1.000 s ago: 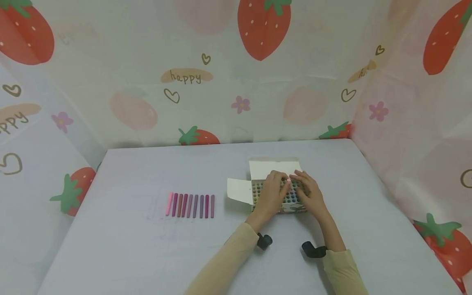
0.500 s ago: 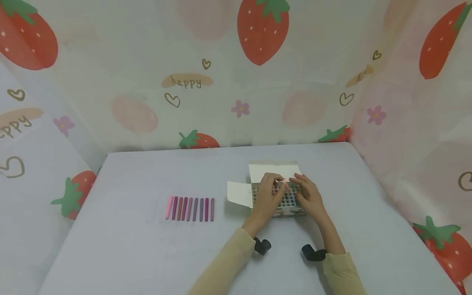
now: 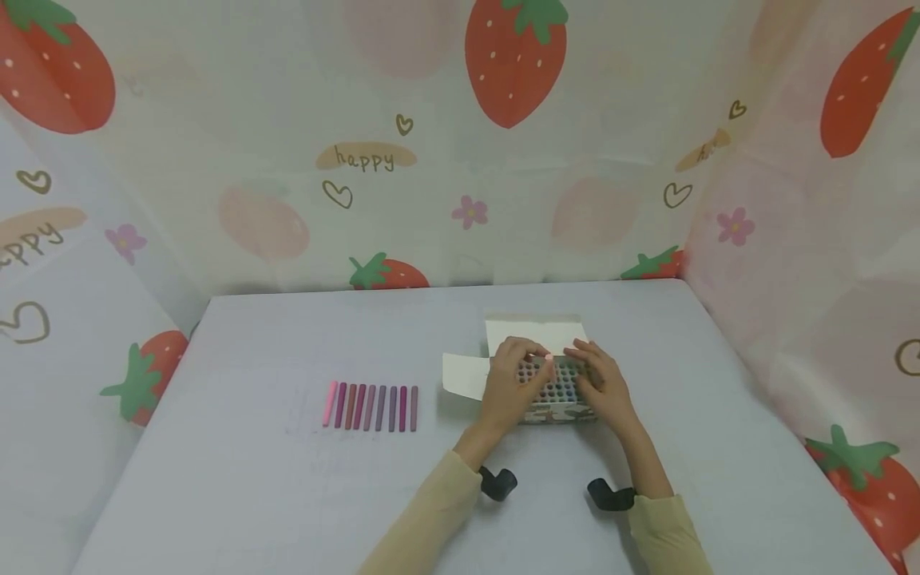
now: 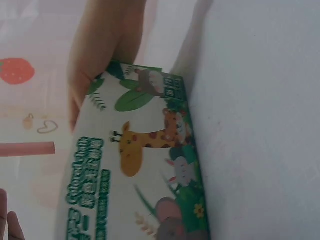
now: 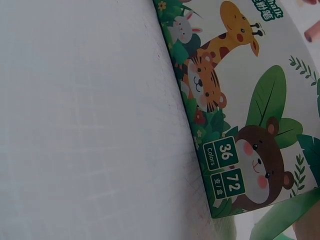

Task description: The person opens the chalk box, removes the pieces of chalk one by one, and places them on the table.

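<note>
Between the thumb and forefinger of my left hand [image 3: 510, 387] a pale pink chalk stick [image 3: 549, 364] is pinched, held over the open chalk box [image 3: 557, 414]. In the left wrist view the same chalk stick [image 4: 27, 149] lies level beside the box, with fingertips [image 4: 2, 220] below it. My right hand [image 3: 607, 383] grips the right end of the box, fingers over its rim. Round chalk ends in many colours fill the box in rows. Its printed front [image 5: 240, 100] shows a giraffe, a tiger and a bear.
Left of the box, several pink, purple and brownish chalk sticks [image 3: 378, 407] lie in a neat row on the white table [image 3: 237, 479]. The box's back flap [image 3: 535, 329] and left flap [image 3: 463, 375] stand open. A strawberry-print sheet [image 3: 402, 224] surrounds the table.
My left hand has shifted left across the box with the pink chalk stick, uncovering more of the chalk rows. My right hand stays at the box's right end. The head view has tilted slightly.
</note>
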